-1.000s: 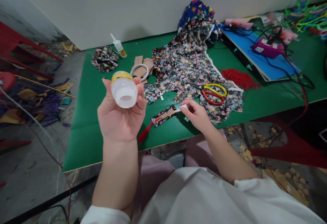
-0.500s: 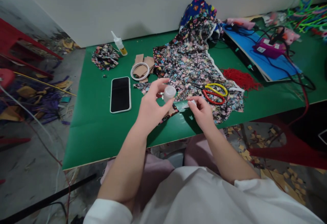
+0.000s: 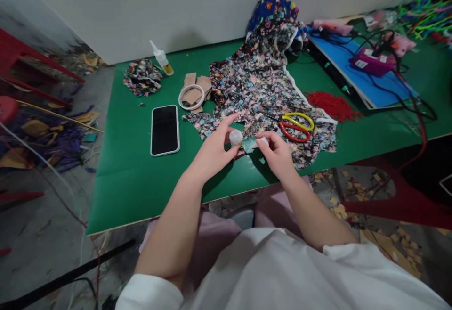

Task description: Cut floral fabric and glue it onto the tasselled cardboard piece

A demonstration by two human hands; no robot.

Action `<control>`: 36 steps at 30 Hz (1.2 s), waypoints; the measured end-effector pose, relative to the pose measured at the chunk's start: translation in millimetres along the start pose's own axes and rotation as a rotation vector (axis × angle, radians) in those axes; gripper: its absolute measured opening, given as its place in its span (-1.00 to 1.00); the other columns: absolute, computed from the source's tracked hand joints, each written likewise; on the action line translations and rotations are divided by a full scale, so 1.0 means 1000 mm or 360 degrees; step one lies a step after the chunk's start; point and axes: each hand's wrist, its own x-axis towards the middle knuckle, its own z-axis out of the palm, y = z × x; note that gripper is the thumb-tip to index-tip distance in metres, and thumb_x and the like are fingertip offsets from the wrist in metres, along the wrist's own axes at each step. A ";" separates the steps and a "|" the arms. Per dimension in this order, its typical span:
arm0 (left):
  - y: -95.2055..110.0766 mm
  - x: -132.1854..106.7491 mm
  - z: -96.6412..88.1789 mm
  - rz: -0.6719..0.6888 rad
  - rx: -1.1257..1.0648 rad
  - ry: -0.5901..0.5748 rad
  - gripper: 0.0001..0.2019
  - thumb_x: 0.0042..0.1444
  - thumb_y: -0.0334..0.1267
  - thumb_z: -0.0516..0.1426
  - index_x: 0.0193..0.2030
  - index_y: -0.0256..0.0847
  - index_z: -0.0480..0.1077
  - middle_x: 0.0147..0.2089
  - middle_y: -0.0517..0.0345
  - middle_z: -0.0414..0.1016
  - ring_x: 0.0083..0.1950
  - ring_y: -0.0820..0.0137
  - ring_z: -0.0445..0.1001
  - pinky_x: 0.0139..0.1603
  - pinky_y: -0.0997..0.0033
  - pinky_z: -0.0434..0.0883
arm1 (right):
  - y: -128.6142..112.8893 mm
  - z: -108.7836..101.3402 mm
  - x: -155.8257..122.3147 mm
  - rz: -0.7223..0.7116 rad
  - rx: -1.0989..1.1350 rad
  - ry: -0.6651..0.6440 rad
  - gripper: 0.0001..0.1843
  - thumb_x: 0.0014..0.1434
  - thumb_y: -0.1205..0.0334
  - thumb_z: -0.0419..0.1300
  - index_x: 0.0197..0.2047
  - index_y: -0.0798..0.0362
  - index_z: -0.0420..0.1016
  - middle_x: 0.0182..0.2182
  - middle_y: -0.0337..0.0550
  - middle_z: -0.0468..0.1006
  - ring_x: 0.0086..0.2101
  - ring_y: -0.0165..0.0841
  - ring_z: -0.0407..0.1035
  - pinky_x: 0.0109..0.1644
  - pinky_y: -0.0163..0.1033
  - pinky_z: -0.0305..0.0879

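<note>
Stick (image 3: 255, 143) in right hand (image 3: 274, 152) points left toward jar (image 3: 236, 137)

Phone (image 3: 165, 130) screen-up on green table (image 3: 123, 183), left; purple plug box (image 3: 376, 63) on blue folder (image 3: 379, 89), right; red chair (image 3: 16, 51) and purple scraps (image 3: 67, 152) far left, floor
</note>
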 end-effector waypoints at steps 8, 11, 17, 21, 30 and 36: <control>0.004 -0.003 -0.003 -0.0013 0.0001 -0.0053 -0.34 0.01 -0.43 0.11 0.27 -0.05 0.01 -0.02 0.11 0.42 -0.04 0.33 0.44 0.07 0.26 0.35 | 0.001 -0.001 0.000 -0.0038 -0.0045 -0.0007 -0.75 0.09 0.03 0.13 -0.28 0.04 0.40 -0.42 -0.27 0.42 -0.54 -0.51 0.15 -0.47 -0.36 0.11; -0.001 -0.002 -0.001 -0.0016 0.0075 -0.0057 -0.36 0.01 -0.42 0.11 0.25 -0.05 0.05 -0.04 0.11 0.42 -0.04 0.31 0.44 0.06 0.23 0.36 | 0.001 -0.001 0.000 -0.0042 -0.0050 -0.0015 -0.74 0.09 0.03 0.13 -0.27 0.04 0.40 -0.40 -0.26 0.43 -0.52 -0.51 0.17 -0.44 -0.36 0.13; -0.006 -0.001 -0.001 0.0063 0.0239 -0.0100 -0.48 0.03 -0.40 0.10 0.17 -0.10 0.19 0.11 0.08 0.35 0.10 0.28 0.36 0.18 0.21 0.25 | 0.001 -0.001 0.000 -0.0033 -0.0070 -0.0031 -0.74 0.09 0.03 0.12 -0.27 0.05 0.40 -0.36 -0.24 0.44 -0.52 -0.51 0.18 -0.44 -0.36 0.13; -0.006 -0.002 -0.001 0.0081 0.0218 -0.0118 -0.45 0.02 -0.38 0.14 0.19 -0.08 0.16 0.15 0.10 0.32 0.13 0.30 0.34 0.20 0.24 0.24 | 0.001 -0.001 0.000 -0.0029 -0.0077 -0.0027 -0.75 0.09 0.04 0.12 -0.27 0.04 0.40 -0.36 -0.24 0.45 -0.53 -0.51 0.17 -0.44 -0.35 0.12; -0.007 -0.002 0.000 0.0106 0.0212 -0.0130 -0.42 0.02 -0.32 0.18 0.20 -0.05 0.14 0.18 0.13 0.29 0.17 0.31 0.30 0.19 0.28 0.25 | -0.001 -0.001 0.000 -0.0012 -0.0109 -0.0034 -0.74 0.09 0.03 0.12 -0.26 0.04 0.40 -0.41 -0.26 0.44 -0.51 -0.49 0.18 -0.42 -0.35 0.13; -0.003 -0.004 -0.008 0.0047 0.0103 -0.0121 -0.37 -0.01 -0.21 0.22 0.22 -0.04 0.12 0.20 0.08 0.26 0.19 0.26 0.27 0.20 0.22 0.24 | -0.003 0.000 0.000 -0.0009 -0.0082 -0.0029 -0.76 0.09 0.06 0.12 -0.26 0.04 0.39 -0.51 -0.31 0.34 -0.52 -0.49 0.16 -0.44 -0.36 0.13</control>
